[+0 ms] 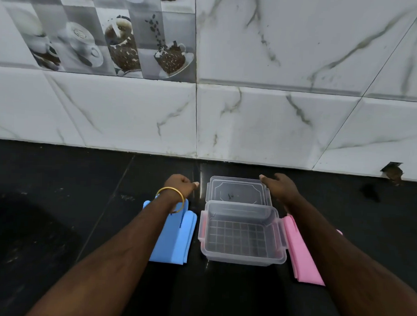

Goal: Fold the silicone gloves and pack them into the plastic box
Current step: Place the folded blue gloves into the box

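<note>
Silicone gloves lie flat on the black countertop (pixel 60 176), one each side of the clear plastic box (pixel 243 234): blue glove (pixel 174 239) to its left, pink glove (pixel 301 253) to its right. Box sits open, its lid (pixel 238 190) lying just behind it. Right hand (pixel 278 185) grips the lid's far right corner, fingers curled over the edge. Left hand (pixel 179 184), gold bangle (pixel 170 199) on the wrist, hovers curled into a fist, holding nothing.

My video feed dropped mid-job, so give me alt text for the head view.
An empty clear plastic box sits open on a black countertop, its clear lid lying behind it under the right hand. A flat blue silicone glove lies left of the box, a pink silicone glove right; the left hand holds nothing.
</note>
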`<state>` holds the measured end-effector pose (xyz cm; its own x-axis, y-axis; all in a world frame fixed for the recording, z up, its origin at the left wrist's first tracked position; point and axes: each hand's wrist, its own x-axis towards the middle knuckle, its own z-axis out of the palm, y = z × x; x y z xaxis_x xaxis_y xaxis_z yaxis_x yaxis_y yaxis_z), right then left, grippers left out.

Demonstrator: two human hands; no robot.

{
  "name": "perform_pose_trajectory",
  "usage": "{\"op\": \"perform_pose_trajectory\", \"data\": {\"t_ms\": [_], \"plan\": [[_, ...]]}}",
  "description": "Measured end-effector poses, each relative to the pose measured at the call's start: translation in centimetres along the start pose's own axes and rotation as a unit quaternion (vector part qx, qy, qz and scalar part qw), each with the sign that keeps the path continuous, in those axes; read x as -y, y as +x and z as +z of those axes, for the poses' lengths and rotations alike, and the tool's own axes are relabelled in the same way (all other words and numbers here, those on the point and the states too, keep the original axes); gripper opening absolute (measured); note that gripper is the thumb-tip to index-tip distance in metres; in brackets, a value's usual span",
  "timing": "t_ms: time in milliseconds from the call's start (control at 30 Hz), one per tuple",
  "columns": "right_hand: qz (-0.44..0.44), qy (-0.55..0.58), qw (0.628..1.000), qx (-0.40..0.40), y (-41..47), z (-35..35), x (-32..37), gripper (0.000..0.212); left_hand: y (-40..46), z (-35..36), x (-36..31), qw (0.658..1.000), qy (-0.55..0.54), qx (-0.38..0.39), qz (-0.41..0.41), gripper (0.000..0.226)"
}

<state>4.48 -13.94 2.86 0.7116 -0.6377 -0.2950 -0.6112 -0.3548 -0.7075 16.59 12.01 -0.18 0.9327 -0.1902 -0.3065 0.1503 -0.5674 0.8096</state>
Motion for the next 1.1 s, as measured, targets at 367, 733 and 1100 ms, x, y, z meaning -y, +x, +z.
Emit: {"op": "perform_pose_trajectory", "data": {"t_ms": [367, 733, 1100], "plan": [[-0.14, -0.026, 0.99, -0.023, -5.7, 3.9, 6.1, 0.079, -5.0, -8.0, 7.4, 0.974, 0.102, -0.015, -0.202, 0.106], [-0.167, -0.004, 0.986, 0.013, -9.8, 5.6, 8.3, 0.078, -6.4, -6.9, 9.2, 0.976, 0.008, 0.049, -0.21, 0.079], [-0.149, 0.005, 0.988, 0.041, -11.4, 5.5, 7.2, 0.074, -5.8, -7.0, 7.4, 0.974, -0.07, 0.088, -0.195, 0.03]]}}
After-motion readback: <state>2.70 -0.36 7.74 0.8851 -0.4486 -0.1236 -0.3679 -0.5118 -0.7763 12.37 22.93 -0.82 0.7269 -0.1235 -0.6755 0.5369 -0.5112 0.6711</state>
